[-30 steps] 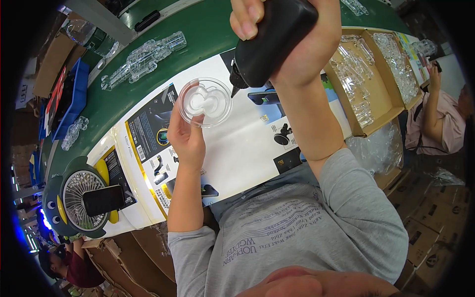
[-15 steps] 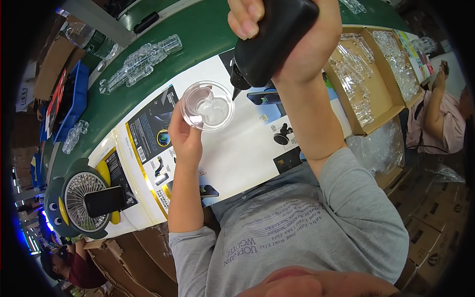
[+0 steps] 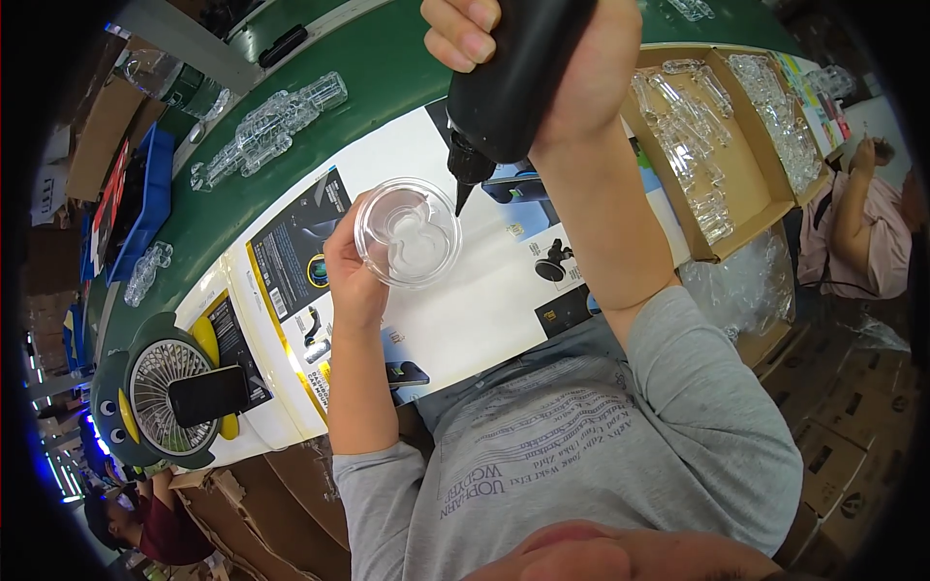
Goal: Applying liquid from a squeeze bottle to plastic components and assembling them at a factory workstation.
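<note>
Bright white sheet [image 3: 475, 310], bluish lights [image 3: 95, 436] glaring far left, glints on clear dish [image 3: 408, 254], fisheye-bent edges

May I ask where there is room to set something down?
The white sheet is bare between the held clear dish and grey shirt; so is the green tabletop between the sheet and clear plastic assembly. It's crowded around the fan, blue tray and clear parts in the right-hand carton.

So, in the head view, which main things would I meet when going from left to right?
Blue tray, clear jointed plastic piece, round clear plastic dish, black nozzle bottle, cardboard box of clear parts.
</note>
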